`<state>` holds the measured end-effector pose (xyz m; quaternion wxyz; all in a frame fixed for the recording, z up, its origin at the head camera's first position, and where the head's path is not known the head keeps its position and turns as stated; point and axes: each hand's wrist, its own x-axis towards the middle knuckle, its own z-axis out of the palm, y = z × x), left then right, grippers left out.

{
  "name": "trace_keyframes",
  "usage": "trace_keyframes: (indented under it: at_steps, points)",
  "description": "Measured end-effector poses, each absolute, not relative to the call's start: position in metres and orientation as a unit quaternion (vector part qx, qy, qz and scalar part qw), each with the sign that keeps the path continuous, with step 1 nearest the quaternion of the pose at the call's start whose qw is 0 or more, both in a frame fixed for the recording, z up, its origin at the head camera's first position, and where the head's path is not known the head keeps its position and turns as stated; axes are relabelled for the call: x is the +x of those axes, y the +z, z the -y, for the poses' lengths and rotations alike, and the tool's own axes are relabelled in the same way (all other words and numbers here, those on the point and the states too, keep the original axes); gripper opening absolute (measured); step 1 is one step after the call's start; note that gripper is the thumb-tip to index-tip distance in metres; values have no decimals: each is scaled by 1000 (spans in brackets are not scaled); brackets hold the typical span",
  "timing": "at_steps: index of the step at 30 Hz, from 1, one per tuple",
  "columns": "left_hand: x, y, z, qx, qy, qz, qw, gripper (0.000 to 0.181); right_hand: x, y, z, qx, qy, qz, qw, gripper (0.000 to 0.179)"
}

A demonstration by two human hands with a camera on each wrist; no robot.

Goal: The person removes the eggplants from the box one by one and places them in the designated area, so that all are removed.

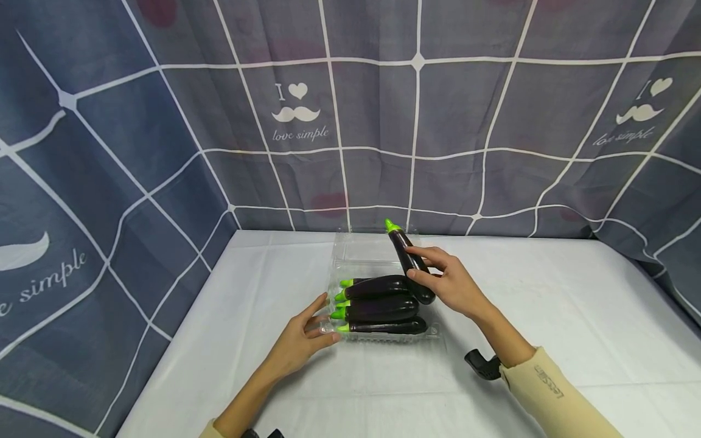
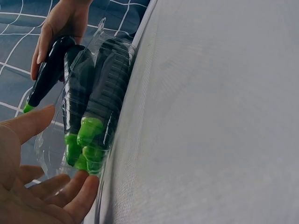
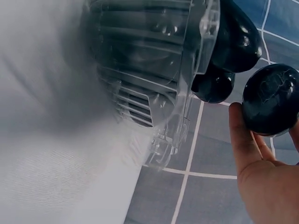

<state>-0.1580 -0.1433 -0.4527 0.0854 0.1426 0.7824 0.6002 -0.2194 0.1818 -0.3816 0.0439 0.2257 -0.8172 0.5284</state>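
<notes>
We are seeing the right hand (image 1: 449,280) gripping one dark purple eggplant (image 1: 406,255), its thumb and fingers closing around the lower half. This eggplant is tilting over the back right part of a clear plastic clamshell container (image 1: 383,339), its bright green stem end pointing away from the person and its rounded end hanging near the right ends of the other eggplants (image 1: 383,308). In the right wrist view we are noticing a gap between that rounded end and the nearest ones in the container.

The other eggplants are lying stacked side by side in the container, their green ends pointing left. The left hand (image 1: 300,340) is grasping nothing firmly: its fingers are spreading loosely around the container's left end, with the thumb resting at the front left corner. Behind, we are finding the clear lid (image 1: 366,246) lying folded back.

Everything is resting on a white tablecloth (image 1: 274,395), and a grey-blue checked curtain (image 1: 378,109) is hanging beyond.
</notes>
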Motion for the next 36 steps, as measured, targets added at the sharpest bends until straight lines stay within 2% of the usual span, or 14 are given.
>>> trace_keyframes:
  at_steps: [8,15,26,36]
  points:
    - [-157,-452,143,136,601,-783,85,89,-212,-381,-188,211,533,819,25,50]
    - [-156,-452,143,125,600,-787,75,87,-207,-379,-198,216,523,824,40,51]
    - [-156,-451,142,137,595,-788,81,88,-203,-386,-226,153,516,842,30,53]
    - [-156,-451,143,144,593,-788,81,87,-205,-400,-250,109,502,858,-2,61]
